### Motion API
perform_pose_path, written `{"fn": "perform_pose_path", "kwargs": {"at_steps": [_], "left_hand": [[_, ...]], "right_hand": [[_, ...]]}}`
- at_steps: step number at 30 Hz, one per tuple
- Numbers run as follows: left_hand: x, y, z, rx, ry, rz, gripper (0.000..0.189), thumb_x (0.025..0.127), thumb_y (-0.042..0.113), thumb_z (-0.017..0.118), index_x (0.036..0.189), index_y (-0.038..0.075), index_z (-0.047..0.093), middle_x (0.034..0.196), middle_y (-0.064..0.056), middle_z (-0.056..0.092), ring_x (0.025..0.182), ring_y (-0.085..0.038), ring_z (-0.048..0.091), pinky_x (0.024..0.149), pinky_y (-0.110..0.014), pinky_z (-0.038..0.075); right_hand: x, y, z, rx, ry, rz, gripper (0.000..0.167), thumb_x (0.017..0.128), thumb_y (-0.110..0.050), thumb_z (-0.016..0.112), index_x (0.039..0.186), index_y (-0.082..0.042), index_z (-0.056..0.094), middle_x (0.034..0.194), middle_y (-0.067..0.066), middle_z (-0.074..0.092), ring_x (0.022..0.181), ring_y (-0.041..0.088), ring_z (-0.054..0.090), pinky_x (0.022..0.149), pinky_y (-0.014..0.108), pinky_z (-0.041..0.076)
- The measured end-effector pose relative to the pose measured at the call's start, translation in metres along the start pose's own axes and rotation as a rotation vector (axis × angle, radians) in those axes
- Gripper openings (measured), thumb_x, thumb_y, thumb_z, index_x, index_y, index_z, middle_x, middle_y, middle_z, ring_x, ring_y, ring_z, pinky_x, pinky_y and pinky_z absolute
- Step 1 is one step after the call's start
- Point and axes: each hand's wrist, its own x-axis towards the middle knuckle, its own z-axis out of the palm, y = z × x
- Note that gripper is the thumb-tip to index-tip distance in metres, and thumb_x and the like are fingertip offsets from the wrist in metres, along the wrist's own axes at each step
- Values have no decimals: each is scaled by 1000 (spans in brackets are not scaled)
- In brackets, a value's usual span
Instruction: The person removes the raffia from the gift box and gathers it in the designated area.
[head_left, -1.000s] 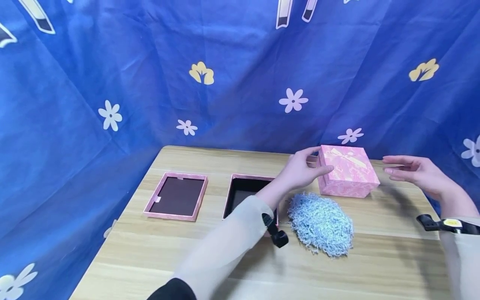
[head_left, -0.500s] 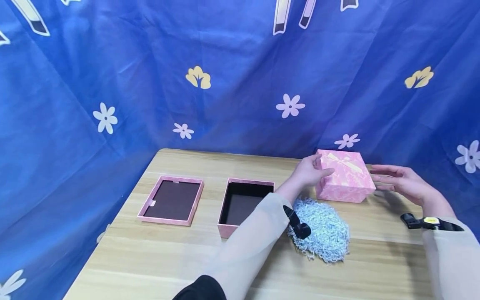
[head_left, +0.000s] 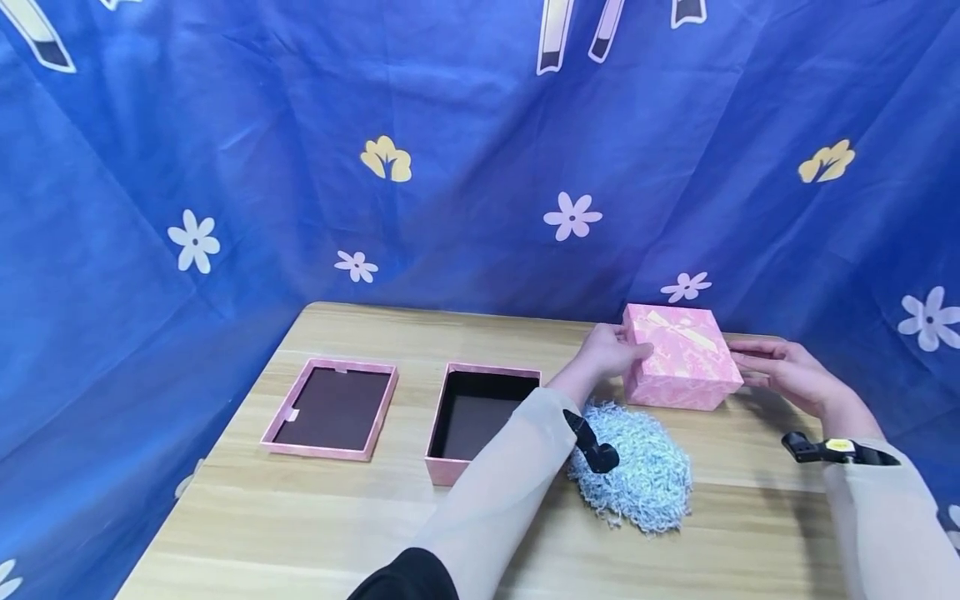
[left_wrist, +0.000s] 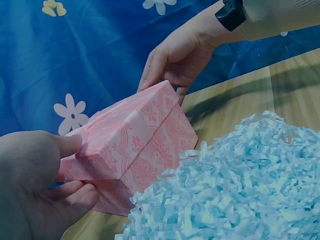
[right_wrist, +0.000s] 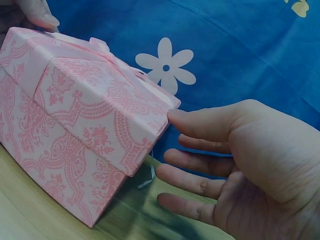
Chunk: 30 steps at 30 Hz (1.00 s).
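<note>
A pink patterned gift box [head_left: 678, 358] with a ribbon bow on its lid stands at the back right of the table. My left hand [head_left: 603, 354] grips its left side, thumb over the lid's edge and fingers bent against the wall in the left wrist view. At the opposite side is my right hand [head_left: 791, 375]. In the right wrist view, the right thumb [right_wrist: 200, 120] meets the lid's corner while the other fingers extend loosely beside the box. A pile of pale blue shredded paper [head_left: 637, 471] lies just in front, partly covered by the left wrist's camera.
Left of the shredded paper stands an open pink box [head_left: 442, 471] with a dark inside, partly hidden by the left forearm. Farther left lies its upturned lid [head_left: 330, 408], dark inside. A blue flowered curtain [head_left: 465, 208] hangs behind the wooden table [head_left: 300, 508].
My right hand has moved left, closing the gap to the gift box. My left arm has shifted right, uncovering more of the open box. The gift box stays in place while the head view shifts slightly.
</note>
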Motion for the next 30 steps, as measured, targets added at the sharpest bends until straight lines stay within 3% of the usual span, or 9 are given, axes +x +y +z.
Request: {"fn": "perform_pose_path", "kwargs": {"at_steps": [7, 11, 16, 23, 27, 30], "left_hand": [[1, -2, 1, -74, -36, -2, 51, 97, 25, 81, 143, 11, 67, 96, -1, 73, 98, -13, 69, 105, -32, 51], [1, -1, 1, -88, -67, -21, 48, 98, 24, 80, 141, 9, 67, 90, -2, 71, 94, -14, 67, 104, -34, 51], [4, -1, 1, -96, -77, -31, 45, 98, 21, 79, 140, 8, 67, 91, -2, 71, 93, -14, 67, 104, -34, 51], [9, -1, 2, -94, -77, -44, 49, 98, 19, 80, 142, 8, 65, 101, 0, 69, 100, -14, 64, 107, -35, 49], [9, -1, 1, -88, -75, -61, 49, 97, 21, 80, 143, 9, 65, 109, -1, 69, 107, -16, 63, 109, -39, 48], [8, 0, 1, -99, -83, -78, 47, 98, 21, 79, 142, 11, 65, 108, -1, 69, 103, -17, 63, 106, -39, 51]], "right_hand": [[1, -1, 7, 90, -19, 4, 54, 109, -16, 62, 155, 7, 45, 125, -20, 69, 111, 4, 69, 90, 23, 57], [4, 0, 10, 219, -53, -21, 36, 109, -6, 58, 145, -5, 63, 124, -12, 72, 110, 9, 70, 90, 26, 59], [8, 2, 11, 387, -113, -51, 38, 109, 4, 50, 122, -20, 76, 121, -4, 75, 109, 11, 72, 90, 26, 59], [10, 0, 13, 463, -173, -78, 42, 109, 7, 46, 129, -20, 72, 126, -3, 73, 113, 12, 70, 93, 27, 58], [11, 0, 14, 495, -172, -68, 42, 109, 7, 47, 127, -19, 73, 125, -2, 74, 113, 13, 71, 93, 28, 58], [11, 0, 13, 508, -165, -46, 42, 109, 6, 47, 125, -21, 75, 124, -3, 74, 111, 13, 71, 92, 28, 58]]}}
